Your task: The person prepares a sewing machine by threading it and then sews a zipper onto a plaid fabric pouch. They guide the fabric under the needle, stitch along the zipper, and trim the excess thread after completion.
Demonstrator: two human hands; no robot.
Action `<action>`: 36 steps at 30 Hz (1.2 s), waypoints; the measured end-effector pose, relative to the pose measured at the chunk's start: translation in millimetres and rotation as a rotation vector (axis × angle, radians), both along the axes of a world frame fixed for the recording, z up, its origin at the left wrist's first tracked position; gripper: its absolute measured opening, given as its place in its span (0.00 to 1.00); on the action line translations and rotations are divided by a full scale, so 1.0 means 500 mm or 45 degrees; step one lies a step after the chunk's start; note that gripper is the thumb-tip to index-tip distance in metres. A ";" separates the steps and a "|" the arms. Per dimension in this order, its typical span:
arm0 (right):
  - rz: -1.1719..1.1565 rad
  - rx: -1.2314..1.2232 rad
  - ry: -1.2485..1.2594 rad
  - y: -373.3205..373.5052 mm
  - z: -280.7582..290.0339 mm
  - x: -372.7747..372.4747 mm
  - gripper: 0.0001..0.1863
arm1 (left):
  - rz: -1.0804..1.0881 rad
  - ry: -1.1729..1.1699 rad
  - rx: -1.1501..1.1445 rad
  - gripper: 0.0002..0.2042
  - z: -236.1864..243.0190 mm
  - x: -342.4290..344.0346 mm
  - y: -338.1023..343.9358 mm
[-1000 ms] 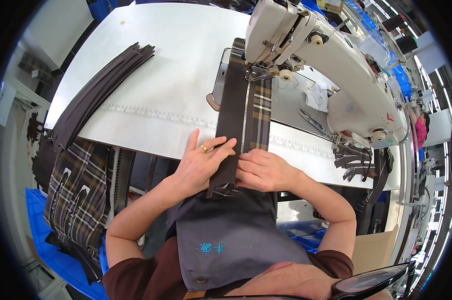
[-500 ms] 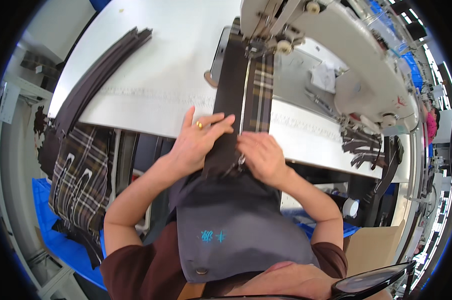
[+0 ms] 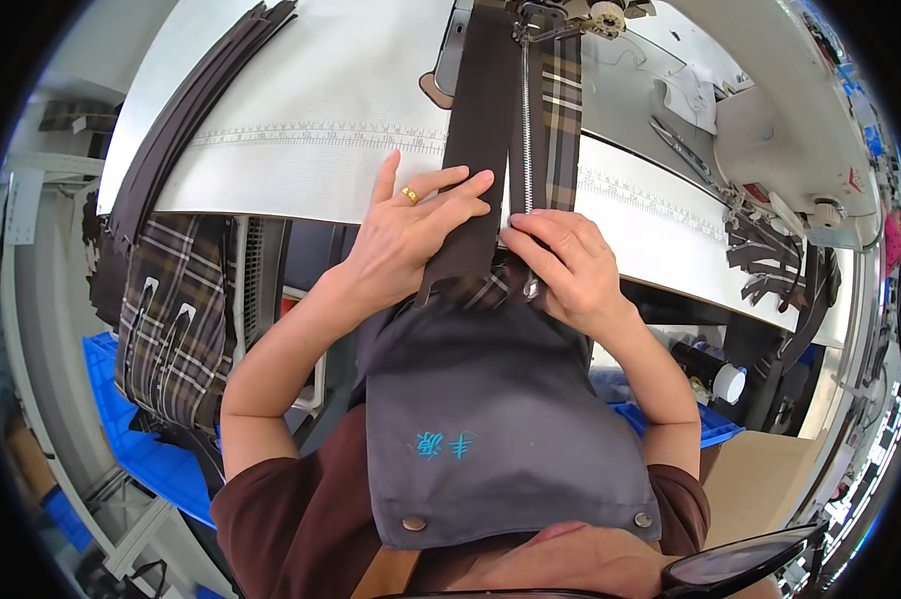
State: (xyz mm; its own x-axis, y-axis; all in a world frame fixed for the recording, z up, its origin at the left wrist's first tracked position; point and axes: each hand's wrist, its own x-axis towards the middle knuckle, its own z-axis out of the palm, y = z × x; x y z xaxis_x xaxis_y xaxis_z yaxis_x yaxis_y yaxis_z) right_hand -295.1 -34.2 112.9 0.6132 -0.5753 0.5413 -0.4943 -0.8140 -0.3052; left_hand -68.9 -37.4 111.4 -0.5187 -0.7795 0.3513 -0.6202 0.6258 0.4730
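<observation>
A long dark fabric strip [image 3: 476,110] runs from the sewing machine's presser foot [image 3: 530,28] toward me, beside a zipper [image 3: 526,125] and a plaid strip [image 3: 561,120]. My left hand [image 3: 416,225] lies on the dark strip with fingers spread, a gold ring on one. My right hand [image 3: 570,262] has its fingers bent in a grip on the zipper near the table's front edge. A narrow white gap shows between dark strip and zipper beside my fingertips.
A bundle of dark strips [image 3: 186,100] lies left, above hanging plaid pieces [image 3: 171,319] and a blue bin [image 3: 121,444]. At right are scissors [image 3: 680,150], zipper offcuts [image 3: 760,255] and a bottle [image 3: 728,384]. A person in pink shows at the far right edge.
The view has shifted, so table and machine sit higher in frame. My right fingers have moved along the zipper, and a white gap has opened beside the dark strip.
</observation>
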 end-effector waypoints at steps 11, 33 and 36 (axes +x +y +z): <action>-0.089 0.018 0.129 0.001 0.002 0.007 0.19 | 0.013 0.060 -0.176 0.14 0.003 -0.005 -0.007; -0.063 0.027 0.145 0.013 0.013 0.003 0.18 | -0.022 0.114 -0.225 0.16 -0.006 -0.002 -0.011; -0.089 0.048 0.138 0.016 0.011 0.008 0.18 | -0.029 0.125 -0.255 0.16 -0.014 -0.002 -0.013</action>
State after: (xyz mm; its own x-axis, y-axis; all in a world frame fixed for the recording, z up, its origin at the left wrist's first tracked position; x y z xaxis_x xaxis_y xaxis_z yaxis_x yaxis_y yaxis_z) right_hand -291.3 -26.2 118.2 0.6244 -0.6375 0.4513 -0.5811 -0.7653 -0.2769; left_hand -69.7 -43.7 104.2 -0.4910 -0.6773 0.5479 -0.5617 0.7268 0.3952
